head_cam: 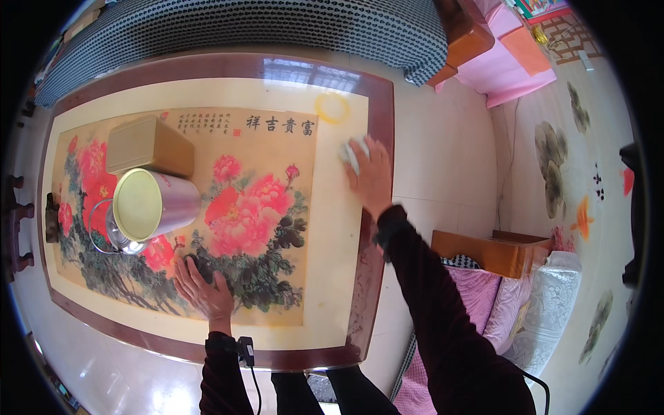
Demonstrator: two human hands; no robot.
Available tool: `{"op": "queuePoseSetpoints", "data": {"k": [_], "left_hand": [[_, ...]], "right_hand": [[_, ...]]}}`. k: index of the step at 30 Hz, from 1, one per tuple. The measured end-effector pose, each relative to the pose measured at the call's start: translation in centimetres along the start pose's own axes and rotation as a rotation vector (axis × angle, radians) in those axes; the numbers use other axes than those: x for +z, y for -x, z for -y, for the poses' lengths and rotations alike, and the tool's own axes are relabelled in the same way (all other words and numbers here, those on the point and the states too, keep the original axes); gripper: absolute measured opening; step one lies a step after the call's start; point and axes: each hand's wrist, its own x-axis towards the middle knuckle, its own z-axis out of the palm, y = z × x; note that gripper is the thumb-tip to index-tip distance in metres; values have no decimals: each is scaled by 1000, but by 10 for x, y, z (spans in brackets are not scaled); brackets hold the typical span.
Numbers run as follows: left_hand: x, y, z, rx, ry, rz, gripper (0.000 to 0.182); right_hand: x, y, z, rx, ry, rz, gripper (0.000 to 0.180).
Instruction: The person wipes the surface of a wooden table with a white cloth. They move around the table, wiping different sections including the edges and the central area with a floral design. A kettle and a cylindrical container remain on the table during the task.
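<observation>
My right hand (pixel 369 174) presses a crumpled white cloth (pixel 356 153) against the cream border near the right end of a coffee table (pixel 377 98). Part of the cloth is hidden under the palm. My left hand (pixel 203 291) rests with fingers spread on the tabletop's peony picture, holding nothing. Beyond it and to the left stand a lidded cylindrical canister (pixel 179 205), a tan box-shaped container (pixel 174 148) and a shiny metal object with a curved handle (pixel 124 241). A yellow ring mark (pixel 332 108) shows on the border above my right hand.
A sofa with a patterned black-and-white cover (pixel 290 26) runs along the table's far side. To the right are a wooden armrest (pixel 477 251) and pink cushions (pixel 469 290). A small dark object (pixel 52 218) sits at the table's left end. Below, my legs are close to the near edge.
</observation>
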Motion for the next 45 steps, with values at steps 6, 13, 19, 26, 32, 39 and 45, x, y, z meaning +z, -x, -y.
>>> {"op": "queuePoseSetpoints", "data": {"k": [6,13,19,26,32,39,45], "left_hand": [[1,1,0,-18,14,9,72],[9,3,5,12,137,-83,76],[-5,2,-4,-111,131,32,75],[-8,2,-7,-116,192,53,74],[-7,4,2,-118,328,42,70],[-32,31,137,67,498,-248,59],[-62,30,325,-135,182,-214,58]], "right_hand": [[-81,220,76,80,-94,380,66],[-142,372,124,-317,-346,605,61],[-90,269,71,-500,-213,589,58],[-26,115,71,-107,-25,105,54],[-11,159,169,-80,-35,55,54],[-47,279,352,-516,-393,595,61],[13,200,443,-575,-304,480,59]]}}
